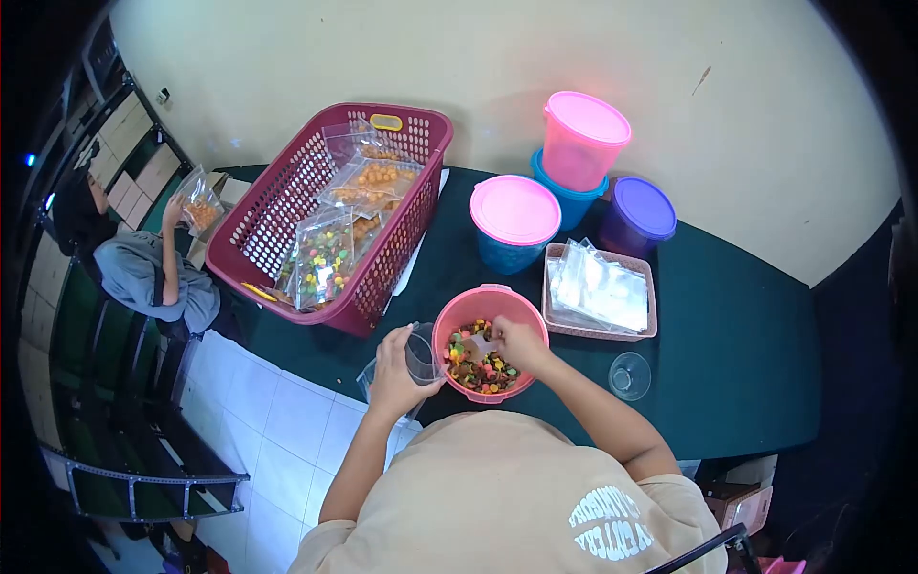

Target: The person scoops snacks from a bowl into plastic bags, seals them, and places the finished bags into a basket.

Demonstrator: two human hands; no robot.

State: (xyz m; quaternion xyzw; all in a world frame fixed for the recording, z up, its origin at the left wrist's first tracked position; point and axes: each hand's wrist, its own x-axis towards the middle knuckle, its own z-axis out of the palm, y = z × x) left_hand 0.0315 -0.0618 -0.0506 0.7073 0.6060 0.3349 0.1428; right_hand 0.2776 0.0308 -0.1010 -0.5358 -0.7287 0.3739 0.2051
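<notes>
Colorful small snack pieces (492, 378) in yellow, green, pink and brown lie in a pink tub (448, 330) at the table's near edge. My right hand (518, 346) reaches into this tub, its fingers closed on a pale, see-through scoop (474, 348) that rests among the pieces. Just left of the tub, my left hand (397, 376) is wrapped round a clear plastic cup (422, 356), its mouth tilted up beside the tub's rim. Clear plastic (365, 379), perhaps a bag, shows beside and under that hand; how it is held cannot be made out.
A maroon basket (251, 196) holds several filled bags. Lidded tubs, pink (585, 143), blue (514, 225) and purple (639, 212), stand behind. Clear bags (601, 292) lie in a small tray (653, 304); a clear cup (630, 376) sits right. Another person (153, 273) holds a bag (199, 209).
</notes>
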